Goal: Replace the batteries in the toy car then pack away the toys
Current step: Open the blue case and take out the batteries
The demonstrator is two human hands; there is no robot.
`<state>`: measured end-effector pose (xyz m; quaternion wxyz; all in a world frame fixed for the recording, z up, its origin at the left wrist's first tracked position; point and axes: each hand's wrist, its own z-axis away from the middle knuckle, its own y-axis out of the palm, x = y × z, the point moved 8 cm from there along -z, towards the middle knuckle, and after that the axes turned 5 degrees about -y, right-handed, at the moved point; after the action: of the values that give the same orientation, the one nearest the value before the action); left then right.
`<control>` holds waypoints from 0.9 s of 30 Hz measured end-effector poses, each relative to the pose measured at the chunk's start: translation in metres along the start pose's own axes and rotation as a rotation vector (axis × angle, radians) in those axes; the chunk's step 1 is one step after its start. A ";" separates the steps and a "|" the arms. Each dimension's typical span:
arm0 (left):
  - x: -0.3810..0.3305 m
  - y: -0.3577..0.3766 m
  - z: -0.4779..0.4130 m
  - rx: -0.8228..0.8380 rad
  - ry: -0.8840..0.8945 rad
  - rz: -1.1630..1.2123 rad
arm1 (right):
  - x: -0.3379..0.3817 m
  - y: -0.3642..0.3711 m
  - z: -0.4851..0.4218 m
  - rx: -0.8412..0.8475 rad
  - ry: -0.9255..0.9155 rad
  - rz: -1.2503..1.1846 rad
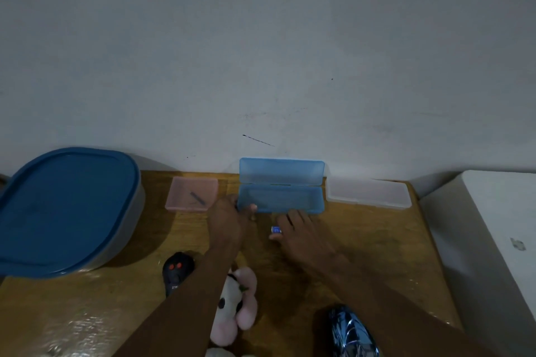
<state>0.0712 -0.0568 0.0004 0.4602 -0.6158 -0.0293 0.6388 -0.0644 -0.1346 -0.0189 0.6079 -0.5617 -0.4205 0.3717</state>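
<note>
The right hand [301,233] is pinching a small blue cylindrical battery [276,229] beside the open translucent blue plastic case [281,200], whose left corner the left hand [229,220] is gripping. With so light a pinch, the battery is risking slipping and rolling across the wooden tabletop [362,240]. The shiny blue toy car [352,333] is lying near right.

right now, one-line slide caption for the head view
Left hand holds the open blue case while right hand pinches a small blue battery over the wooden table.
</note>
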 end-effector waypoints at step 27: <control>-0.002 0.000 -0.003 0.013 0.008 -0.064 | 0.001 -0.010 0.013 -0.185 -0.046 0.000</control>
<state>0.0729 -0.0599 0.0012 0.4844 -0.6142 -0.0429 0.6215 -0.0759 -0.1295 -0.0090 0.5434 -0.6068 -0.4670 0.3441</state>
